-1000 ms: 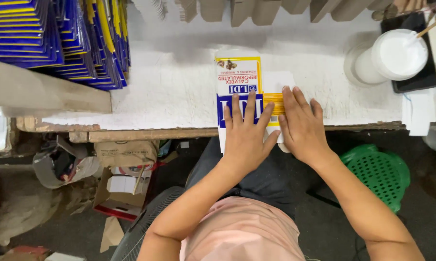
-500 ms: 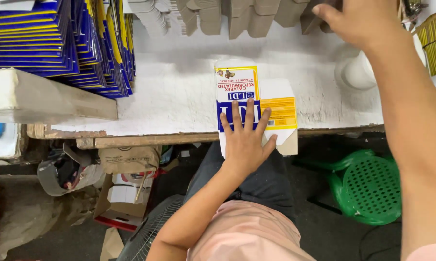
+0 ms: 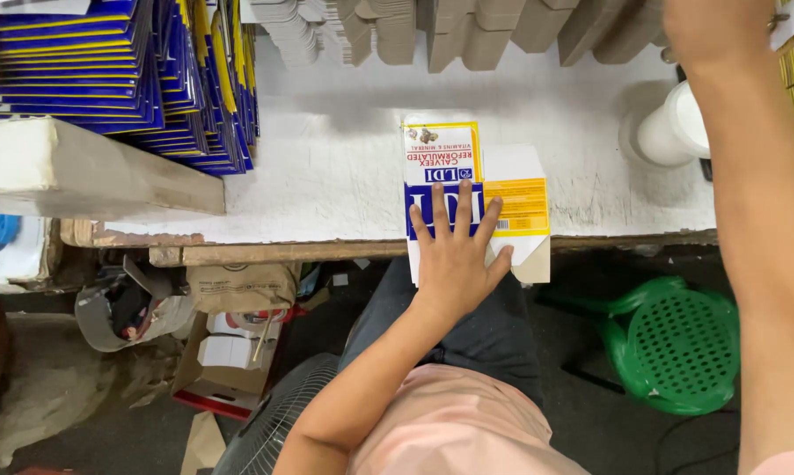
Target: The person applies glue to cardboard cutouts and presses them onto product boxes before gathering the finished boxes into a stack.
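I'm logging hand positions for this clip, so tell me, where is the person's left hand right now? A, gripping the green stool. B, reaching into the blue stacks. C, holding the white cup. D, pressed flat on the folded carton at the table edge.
D: the left hand lies with fingers spread on the flat carton at the near edge of the white table.

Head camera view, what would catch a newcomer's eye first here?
First, the flattened blue, white and yellow cardboard carton at the near edge of the white worktable, with the left hand pressed flat on it. Next, the tall stack of blue and yellow flat cartons at far left. The right hand reaches to the far right, above a white round container.
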